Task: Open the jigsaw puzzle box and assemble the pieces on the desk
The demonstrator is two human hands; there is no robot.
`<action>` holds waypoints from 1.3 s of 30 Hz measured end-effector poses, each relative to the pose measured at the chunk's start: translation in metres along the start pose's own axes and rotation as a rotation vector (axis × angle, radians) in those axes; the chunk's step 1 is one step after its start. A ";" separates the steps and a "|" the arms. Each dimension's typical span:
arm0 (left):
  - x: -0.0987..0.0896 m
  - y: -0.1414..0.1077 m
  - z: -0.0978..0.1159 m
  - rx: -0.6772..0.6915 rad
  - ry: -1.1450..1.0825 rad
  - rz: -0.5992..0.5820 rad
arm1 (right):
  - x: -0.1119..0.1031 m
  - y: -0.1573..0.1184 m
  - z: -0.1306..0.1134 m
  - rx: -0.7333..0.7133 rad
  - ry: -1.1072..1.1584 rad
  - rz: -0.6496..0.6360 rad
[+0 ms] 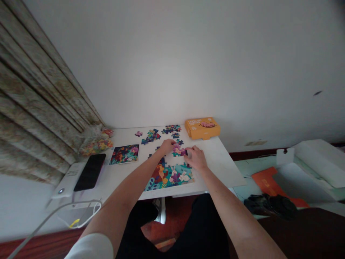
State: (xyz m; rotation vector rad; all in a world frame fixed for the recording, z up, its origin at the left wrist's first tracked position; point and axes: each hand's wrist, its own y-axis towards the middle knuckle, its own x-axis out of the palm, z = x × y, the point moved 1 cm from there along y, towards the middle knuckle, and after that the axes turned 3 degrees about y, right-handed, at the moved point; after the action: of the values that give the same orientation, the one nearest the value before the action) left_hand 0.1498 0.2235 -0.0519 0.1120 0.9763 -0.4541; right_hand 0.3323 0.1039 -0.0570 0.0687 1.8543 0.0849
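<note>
A partly joined puzzle (172, 176) with white rabbits lies along the table's front edge. Just above it is a small cluster of pink and purple pieces (177, 149). My left hand (167, 146) is at the cluster's upper left, its fingers drawn together; whatever they hold is too small to make out. On the cluster's right side, my right hand (196, 157) has thumb and fingers closed around a dark-edged puzzle piece (188, 154). Loose joined pieces (153, 135) lie farther back, and more pieces (172, 128) sit near the wall. A printed picture card (124, 154) rests left of the puzzle.
An orange puzzle box (202, 128) stands at the table's back right. On the left are a black phone (90, 172), a white box (66, 181) and a plastic bag (97, 143). A white cable (51, 214) hangs at the lower left. Right of the white table (226, 169) lie open packaging and black items.
</note>
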 end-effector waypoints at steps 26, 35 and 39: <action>0.007 -0.034 0.000 0.281 0.243 0.110 | -0.003 -0.002 -0.001 -0.014 0.047 0.006; 0.015 -0.069 -0.006 0.523 0.484 0.074 | -0.001 -0.003 -0.001 -0.045 0.060 0.041; 0.014 -0.071 -0.004 0.536 0.478 0.058 | -0.001 -0.003 0.000 -0.055 0.064 0.060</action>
State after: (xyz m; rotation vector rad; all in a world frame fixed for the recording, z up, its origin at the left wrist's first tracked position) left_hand 0.1236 0.1563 -0.0583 0.7573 1.2927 -0.6438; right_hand 0.3325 0.1010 -0.0564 0.0839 1.9125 0.1812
